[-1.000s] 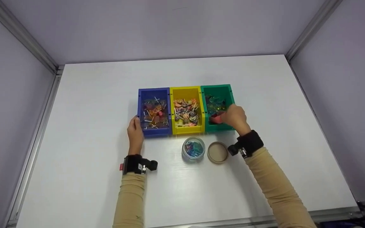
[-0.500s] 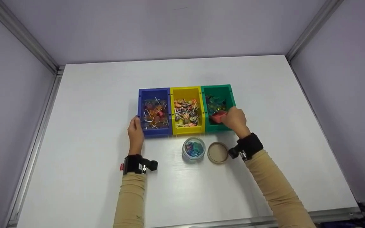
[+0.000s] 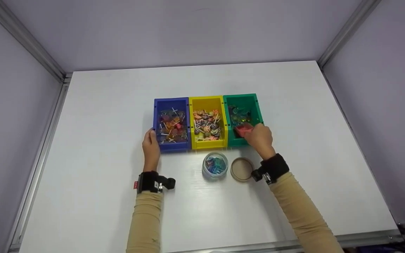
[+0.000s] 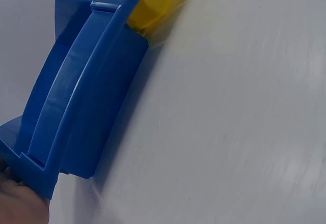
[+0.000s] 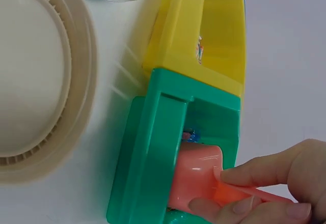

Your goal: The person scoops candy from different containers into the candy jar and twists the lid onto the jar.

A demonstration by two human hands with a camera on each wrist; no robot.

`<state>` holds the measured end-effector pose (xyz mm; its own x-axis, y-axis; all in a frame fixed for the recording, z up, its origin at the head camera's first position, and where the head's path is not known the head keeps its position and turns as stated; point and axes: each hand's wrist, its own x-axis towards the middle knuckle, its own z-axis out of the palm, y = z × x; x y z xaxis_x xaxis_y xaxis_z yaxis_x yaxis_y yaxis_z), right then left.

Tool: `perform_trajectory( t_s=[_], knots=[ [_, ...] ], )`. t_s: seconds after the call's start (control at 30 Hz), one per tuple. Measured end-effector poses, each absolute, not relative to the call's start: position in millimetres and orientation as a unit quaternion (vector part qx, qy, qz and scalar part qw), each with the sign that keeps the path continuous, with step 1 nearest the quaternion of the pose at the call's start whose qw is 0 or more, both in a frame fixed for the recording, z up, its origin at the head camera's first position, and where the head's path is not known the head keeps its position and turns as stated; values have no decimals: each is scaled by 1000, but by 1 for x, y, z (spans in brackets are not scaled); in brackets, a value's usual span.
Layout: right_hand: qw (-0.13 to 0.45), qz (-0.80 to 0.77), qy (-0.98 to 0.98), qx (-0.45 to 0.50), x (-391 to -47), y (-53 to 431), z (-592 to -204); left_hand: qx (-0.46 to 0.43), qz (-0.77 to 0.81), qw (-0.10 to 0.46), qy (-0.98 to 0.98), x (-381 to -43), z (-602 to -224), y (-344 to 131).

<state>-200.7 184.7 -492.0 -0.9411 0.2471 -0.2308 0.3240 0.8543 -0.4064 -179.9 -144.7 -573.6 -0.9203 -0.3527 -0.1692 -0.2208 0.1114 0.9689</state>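
My right hand (image 3: pixel 260 140) pinches the handle of a pink scoop (image 5: pixel 198 173), thumb on one side and fingers on the other. The scoop is down in the front of the green bin (image 3: pixel 243 142), among blue-green clear candies (image 3: pixel 238 116). My left hand (image 3: pixel 151 147) holds the left side of the blue bin (image 3: pixel 171 146) near its front corner; most of its fingers are hidden in the left wrist view. Orange, red and clear lollipops (image 3: pixel 172 126) lie in the blue bin. A clear jar (image 3: pixel 205 173), partly filled with blue-green candies, stands uncovered before the bins.
Between the blue and green bins sits a yellow bin (image 3: pixel 207 144) with striped lollipops (image 3: pixel 206 124). A round beige lid (image 3: pixel 242 169) lies right of the jar, close below my right wrist. Pale walls surround the white table (image 3: pixel 93 140) at the back and sides.
My right hand has drawn toward me inside the green bin, and the scoop has come up and tipped so more of it shows. The left hand stays on the blue bin.
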Motion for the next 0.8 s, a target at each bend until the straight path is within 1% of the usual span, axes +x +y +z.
perform_trajectory(
  t_s=[0.3,0.8],
  knots=[
    [42,-257,953,154,-203,180,-501,199,-640,55,-741,-181,-573,-146],
    [8,-279,949,146,-208,173,-519,192,-624,50,-756,-180,-573,-148]
  ],
)
